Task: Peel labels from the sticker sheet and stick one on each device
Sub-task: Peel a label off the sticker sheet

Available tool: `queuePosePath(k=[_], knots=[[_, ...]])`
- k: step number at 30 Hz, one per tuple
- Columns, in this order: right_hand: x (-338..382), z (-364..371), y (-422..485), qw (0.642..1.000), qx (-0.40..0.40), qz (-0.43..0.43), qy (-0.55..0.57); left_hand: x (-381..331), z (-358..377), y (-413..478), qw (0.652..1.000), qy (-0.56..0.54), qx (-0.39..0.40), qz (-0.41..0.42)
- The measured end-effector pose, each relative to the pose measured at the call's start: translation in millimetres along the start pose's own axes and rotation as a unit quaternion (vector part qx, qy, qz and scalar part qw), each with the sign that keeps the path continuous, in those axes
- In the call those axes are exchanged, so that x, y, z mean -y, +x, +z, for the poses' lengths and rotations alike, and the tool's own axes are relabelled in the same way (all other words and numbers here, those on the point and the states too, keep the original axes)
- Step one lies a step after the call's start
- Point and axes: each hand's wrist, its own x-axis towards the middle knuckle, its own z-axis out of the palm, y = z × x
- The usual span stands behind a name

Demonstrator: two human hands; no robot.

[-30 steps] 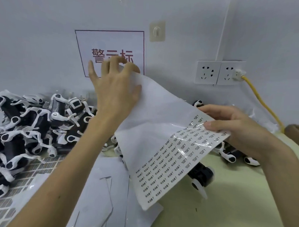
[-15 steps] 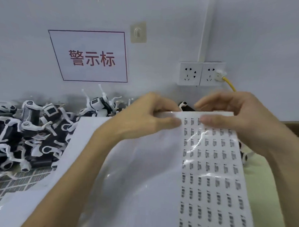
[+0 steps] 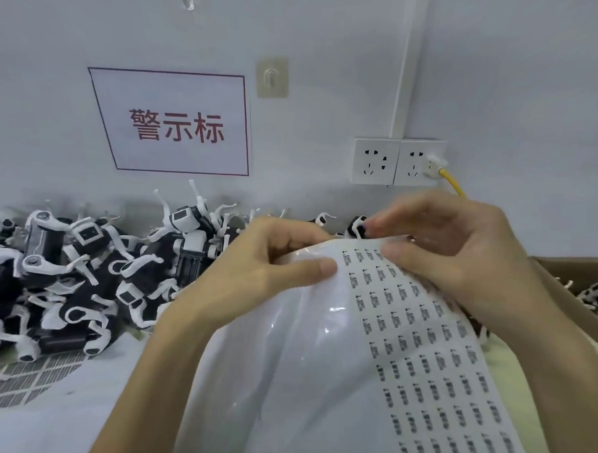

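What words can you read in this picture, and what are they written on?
"警示标": big red characters on the white sign with a dark red border, stuck on the wall.
The labels on the sticker sheet: rows of tiny black print, too small and blurred to read.
The devices in the pile and the wall sockets: no words that I can make out.
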Motion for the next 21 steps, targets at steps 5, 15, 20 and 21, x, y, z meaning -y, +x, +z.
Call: queuePosePath(k=[5,15,20,21], knots=[[7.2,17.7,-2.5,0.950,-0.080,-0.148,-0.264,-1.1,2.1,0.9,0.990,0.111,-0.083,-0.028],[6.9,39.9,-4.3,0.964,-0.079,-0.125,-0.220,-5.5,-0.9,-3.7,0.996,0.068,-0.063,0.005],[-0.3,49.5,-4.9,0.952,-0.135,-0.169,-0.215,-6.4,-4.5,-5.5,0.997,0.064,-0.042,0.001],[-1.9,50.5,-5.0,0.952,-0.140,-0.173,-0.208,-7.0,-4.7,-6.1,0.998,0.060,-0.037,-0.003]])
